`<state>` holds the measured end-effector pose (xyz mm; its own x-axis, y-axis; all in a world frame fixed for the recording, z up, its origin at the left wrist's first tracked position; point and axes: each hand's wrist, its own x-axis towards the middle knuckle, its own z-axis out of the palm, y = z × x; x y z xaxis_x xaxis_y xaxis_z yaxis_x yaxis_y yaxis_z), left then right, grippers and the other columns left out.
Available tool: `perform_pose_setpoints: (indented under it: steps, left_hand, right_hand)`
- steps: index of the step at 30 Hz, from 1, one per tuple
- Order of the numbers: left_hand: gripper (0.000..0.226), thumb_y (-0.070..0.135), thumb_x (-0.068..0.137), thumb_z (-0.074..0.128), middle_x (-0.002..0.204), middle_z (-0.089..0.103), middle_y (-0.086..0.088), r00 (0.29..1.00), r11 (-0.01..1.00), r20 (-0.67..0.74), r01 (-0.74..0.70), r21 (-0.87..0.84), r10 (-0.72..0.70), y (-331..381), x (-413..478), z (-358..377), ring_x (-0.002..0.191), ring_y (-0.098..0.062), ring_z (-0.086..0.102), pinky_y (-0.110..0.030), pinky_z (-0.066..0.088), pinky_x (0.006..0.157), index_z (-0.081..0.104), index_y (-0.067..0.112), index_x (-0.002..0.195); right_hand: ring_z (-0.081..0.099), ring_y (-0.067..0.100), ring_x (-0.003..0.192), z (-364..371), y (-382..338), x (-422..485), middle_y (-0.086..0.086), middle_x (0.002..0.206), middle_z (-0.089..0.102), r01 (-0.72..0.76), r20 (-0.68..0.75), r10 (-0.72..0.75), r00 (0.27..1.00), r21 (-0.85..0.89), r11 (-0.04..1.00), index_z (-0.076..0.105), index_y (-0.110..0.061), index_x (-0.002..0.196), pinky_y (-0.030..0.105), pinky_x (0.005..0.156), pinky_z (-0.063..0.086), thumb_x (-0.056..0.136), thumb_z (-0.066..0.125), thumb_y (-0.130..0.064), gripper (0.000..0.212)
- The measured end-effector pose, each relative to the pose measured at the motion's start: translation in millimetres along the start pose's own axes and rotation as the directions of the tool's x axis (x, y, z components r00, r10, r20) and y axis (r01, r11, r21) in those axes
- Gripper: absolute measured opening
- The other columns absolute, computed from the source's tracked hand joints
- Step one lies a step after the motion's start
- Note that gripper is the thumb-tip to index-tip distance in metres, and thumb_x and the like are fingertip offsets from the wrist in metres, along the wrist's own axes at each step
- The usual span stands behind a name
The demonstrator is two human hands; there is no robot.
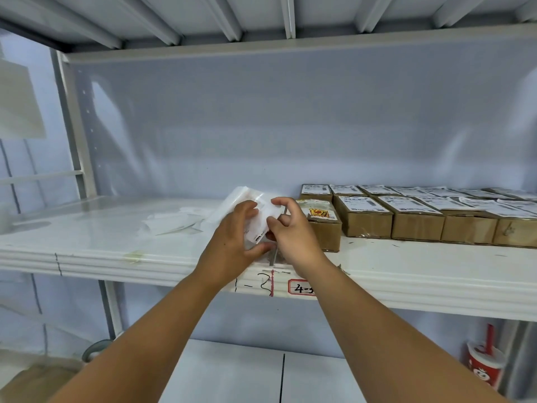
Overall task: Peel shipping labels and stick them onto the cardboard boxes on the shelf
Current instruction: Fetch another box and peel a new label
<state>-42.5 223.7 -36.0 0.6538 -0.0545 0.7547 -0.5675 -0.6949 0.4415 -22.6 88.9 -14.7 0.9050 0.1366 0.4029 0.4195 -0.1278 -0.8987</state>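
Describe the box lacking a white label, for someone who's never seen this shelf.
On the white shelf, cardboard boxes fill the right side. Take the front row's leftmost box, right beside the right hand. Its neighbours carry white shipping labels; its top shows red-and-yellow print instead.

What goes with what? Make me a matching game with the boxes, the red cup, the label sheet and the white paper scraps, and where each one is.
Things
1. cardboard boxes
2. red cup
3. label sheet
4. white paper scraps

Places
A. below the shelf, at the lower right
B. held between the left hand and the right hand
C. in rows on the right side of the shelf
D. lying loose on the shelf, left of the hands

Pairs: 1-C, 2-A, 3-B, 4-D
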Motion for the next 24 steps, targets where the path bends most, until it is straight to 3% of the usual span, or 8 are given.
perform_pose_setpoints:
  steps: [3,5,9,13,15,19,24]
  left_hand:
    - [0.055,0.04,0.079,0.07,0.119,0.052,0.01,0.996,0.998,-0.081,0.042,-0.049,-0.046,2.4,2.1,-3.7,0.108,-0.002,0.046,0.003,0.028,0.083,0.046,0.017,0.123]
    - [0.049,0.044,0.084,0.062,0.118,0.052,0.01,0.972,0.984,-0.186,0.121,-0.133,-0.145,0.5,6.7,-7.5,0.107,-0.002,0.046,-0.005,0.031,0.083,0.047,0.017,0.122]
    - [0.05,0.024,0.084,0.068,0.126,0.048,0.007,0.903,0.923,-0.246,0.292,-0.25,-0.352,-8.5,15.3,-13.7,0.111,-0.009,0.045,-0.022,0.035,0.09,0.045,0.018,0.128]
    - [0.033,0.018,0.085,0.066,0.111,0.057,0.009,0.873,0.892,-0.266,0.321,-0.317,-0.408,-10.7,15.4,-15.5,0.096,-0.007,0.053,-0.011,0.038,0.073,0.055,0.022,0.115]
    - [0.023,0.02,0.083,0.066,0.107,0.061,0.004,0.864,0.896,-0.288,0.33,-0.298,-0.414,-13.5,14.7,-15.0,0.095,-0.013,0.055,-0.017,0.04,0.072,0.057,0.025,0.104]
    - [0.027,0.019,0.08,0.069,0.11,0.058,0.001,0.83,0.875,-0.316,0.361,-0.324,-0.46,-14.7,16.0,-15.2,0.098,-0.016,0.054,-0.025,0.039,0.079,0.054,0.024,0.102]
    - [0.027,0.017,0.082,0.07,0.098,0.058,0.005,0.821,0.816,-0.282,0.33,-0.475,-0.496,-13.0,15.9,-18.4,0.086,-0.014,0.056,-0.02,0.042,0.067,0.051,0.021,0.102]
  right_hand:
    - [0.045,0.01,0.048,-1.9,-0.5,-1.2,0.001,0.085,0.064,-0.005,0.008,0.005,1.0,0.007,1.0,0.047,-0.035,0.111,0.017,0.041,0.035,0.093,0.044,-0.004,0.036]
    - [0.053,0.012,0.054,-2.1,-0.7,-0.6,-0.002,0.093,0.069,-0.01,0.008,0.01,1.0,0.011,1.0,0.046,-0.037,0.113,0.019,0.044,0.039,0.093,0.044,-0.001,0.042]
    - [0.065,0.022,0.071,-2.0,-2.8,-1.2,-0.008,0.09,0.07,-0.024,0.007,0.024,1.0,0.014,1.0,0.043,-0.039,0.122,0.022,0.047,0.041,0.092,0.044,0.002,0.051]
    - [0.06,0.025,0.067,-0.8,-4.5,-3.5,0.005,0.096,0.072,-0.005,0.007,0.005,1.0,0.009,1.0,0.04,-0.04,0.124,0.026,0.052,0.041,0.09,0.048,0.0,0.053]
    - [0.063,0.028,0.071,-1.1,-6.6,-5.1,0.006,0.097,0.072,-0.006,0.014,0.005,1.0,0.009,1.0,0.039,-0.039,0.126,0.026,0.053,0.044,0.09,0.05,-0.001,0.054]
    - [0.063,0.018,0.066,-2.2,-8.9,-7.6,0.003,0.094,0.07,-0.008,0.028,0.008,1.0,0.002,1.0,0.038,-0.036,0.129,0.019,0.044,0.041,0.091,0.052,-0.002,0.053]
    - [0.063,0.017,0.069,-1.4,-7.9,-7.1,0.003,0.095,0.07,-0.009,0.029,0.009,1.0,0.01,1.0,0.039,-0.035,0.129,0.017,0.043,0.04,0.091,0.052,-0.005,0.051]
